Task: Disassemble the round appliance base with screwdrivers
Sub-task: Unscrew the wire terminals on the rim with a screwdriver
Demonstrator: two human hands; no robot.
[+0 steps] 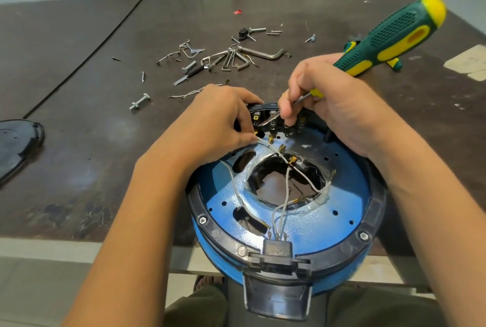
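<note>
The round appliance base (349, 187) is sitting at the near edge of the table (79, 95), its near side hanging past the edge over the person's lap. It is lying open side up, showing a blue metal plate inside a black rim, with a large ragged opening in the middle. White wires (285, 190) are running across the plate from a black connector block (276, 247) on the near rim toward the far rim, several of them ending in brass terminals (282, 147).

The left hand (218, 119) is resting on the far left part of the base and pinching one white wire between thumb and fingertip. The right hand (328, 105) is gripping a green and yellow screwdriver (389, 37), fingers curled round the shaft and the lower handle. The shaft is slanting down to the left, with its tip among the contacts at the far rim, just beside the left hand's fingers.

Beyond the hands, a set of hex keys (234, 59) is lying among scattered screws and bits of wire. A larger bolt (139, 101) is lying apart to the left. Part of a second green and yellow tool (394, 63) is showing behind the held screwdriver. A black cover (18, 142) is lying at the left edge, and pale scraps of paper (470, 61) are lying at the right edge.
</note>
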